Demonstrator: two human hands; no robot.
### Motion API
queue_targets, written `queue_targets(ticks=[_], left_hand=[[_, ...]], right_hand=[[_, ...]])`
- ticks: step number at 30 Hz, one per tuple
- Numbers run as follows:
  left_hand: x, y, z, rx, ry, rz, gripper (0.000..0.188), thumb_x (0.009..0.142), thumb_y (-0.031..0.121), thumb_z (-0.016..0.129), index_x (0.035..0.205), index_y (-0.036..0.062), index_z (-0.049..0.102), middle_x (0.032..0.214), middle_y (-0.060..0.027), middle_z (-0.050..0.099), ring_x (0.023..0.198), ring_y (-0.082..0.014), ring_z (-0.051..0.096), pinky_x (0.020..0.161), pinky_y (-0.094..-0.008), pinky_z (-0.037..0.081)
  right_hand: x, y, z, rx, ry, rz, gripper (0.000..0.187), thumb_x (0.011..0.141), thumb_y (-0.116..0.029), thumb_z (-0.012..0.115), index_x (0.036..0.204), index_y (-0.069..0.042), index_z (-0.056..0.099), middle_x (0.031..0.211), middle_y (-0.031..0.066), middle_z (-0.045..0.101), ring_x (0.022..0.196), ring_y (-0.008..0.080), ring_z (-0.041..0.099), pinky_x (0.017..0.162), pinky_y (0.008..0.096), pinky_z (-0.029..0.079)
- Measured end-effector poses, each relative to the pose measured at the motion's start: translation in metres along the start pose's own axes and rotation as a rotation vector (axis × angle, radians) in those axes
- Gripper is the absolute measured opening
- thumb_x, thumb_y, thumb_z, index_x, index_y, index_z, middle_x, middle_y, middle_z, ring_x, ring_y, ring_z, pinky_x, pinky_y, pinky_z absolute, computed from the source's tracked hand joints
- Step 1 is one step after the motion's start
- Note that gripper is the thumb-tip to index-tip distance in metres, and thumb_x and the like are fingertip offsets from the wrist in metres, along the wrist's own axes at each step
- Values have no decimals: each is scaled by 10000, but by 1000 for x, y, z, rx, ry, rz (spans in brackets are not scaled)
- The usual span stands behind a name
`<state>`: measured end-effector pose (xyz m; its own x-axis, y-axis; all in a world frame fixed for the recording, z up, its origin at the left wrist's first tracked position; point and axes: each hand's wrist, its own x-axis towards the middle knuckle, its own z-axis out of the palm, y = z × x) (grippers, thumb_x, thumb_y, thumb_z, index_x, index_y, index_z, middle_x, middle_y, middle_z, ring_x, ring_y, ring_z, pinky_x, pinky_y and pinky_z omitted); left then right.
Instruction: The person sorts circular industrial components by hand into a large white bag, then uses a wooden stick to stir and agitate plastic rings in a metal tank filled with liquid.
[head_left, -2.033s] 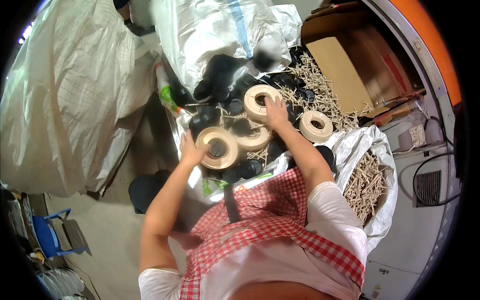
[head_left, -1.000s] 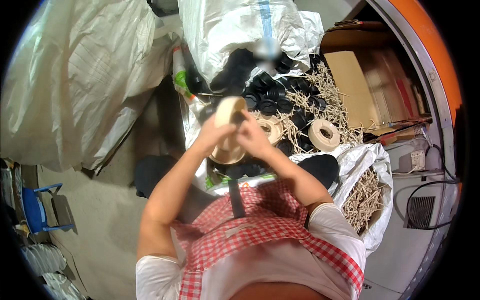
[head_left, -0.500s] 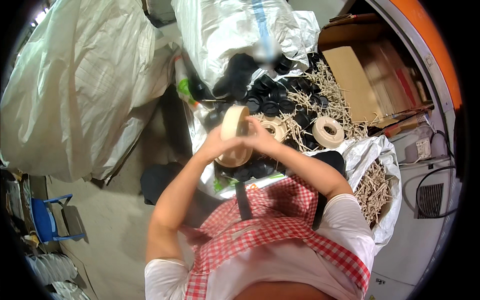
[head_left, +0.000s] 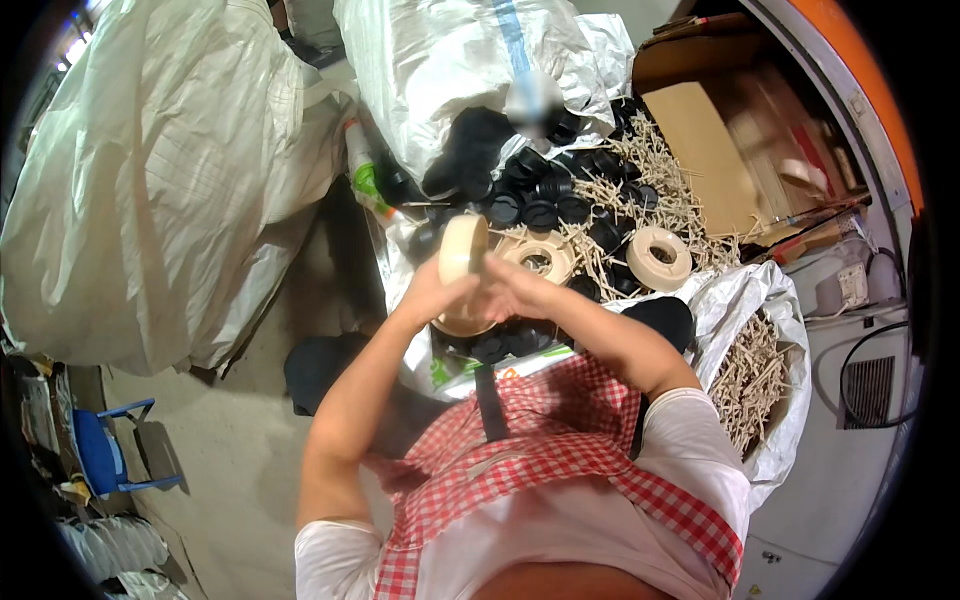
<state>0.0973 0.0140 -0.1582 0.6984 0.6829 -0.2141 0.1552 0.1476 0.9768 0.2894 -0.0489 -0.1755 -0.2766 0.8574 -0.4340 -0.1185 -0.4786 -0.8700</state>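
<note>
A beige plastic ring stands on edge in my left hand, whose fingers are wrapped round its near side. My right hand is at the ring's right side, fingers bent inward and slightly blurred; what they pinch, if anything, is hidden. Below the hands a second beige part shows in part. Just beyond my right hand lies a beige flanged ring, and further right another beige ring. They rest among black round plastic caps and thin beige sticks.
A white woven sack lies beyond the caps. Another big sack stands at left, above a blue chair. At right are an open cardboard box, a sack of beige sticks and a grey machine cabinet.
My right hand has drawn down and nearer along the ring's right side. The ring has shifted slightly left. A blurred pale round piece now appears in the cardboard box.
</note>
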Motion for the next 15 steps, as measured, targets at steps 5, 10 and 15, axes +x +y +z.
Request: queue_targets(ticks=[5,10,15], left_hand=[[5,-1,7,-91,29,15,475,758,208,681,1167,24,523,1035,-79,606,925,-152,572,798,-285,464],[9,-16,-1,-485,227,87,663,816,126,575,1378,69,227,1167,-137,513,913,-235,586,771,-406,504],[14,-25,-9,210,287,-421,627,797,150,601,1322,-3,294,1201,-229,479,1004,-300,563,806,-374,487]], right_hand=[[13,19,-1,-734,495,-778,727,796,-479,586,1287,-20,308,981,216,560,849,303,585,740,384,492],[0,12,-4,-573,403,82,647,694,-413,676,1156,-21,449,930,170,600,857,294,600,727,398,482],[-16,60,-71,-1571,413,-66,561,686,-390,689,1123,-78,526,1015,121,608,1034,287,525,881,416,366]])
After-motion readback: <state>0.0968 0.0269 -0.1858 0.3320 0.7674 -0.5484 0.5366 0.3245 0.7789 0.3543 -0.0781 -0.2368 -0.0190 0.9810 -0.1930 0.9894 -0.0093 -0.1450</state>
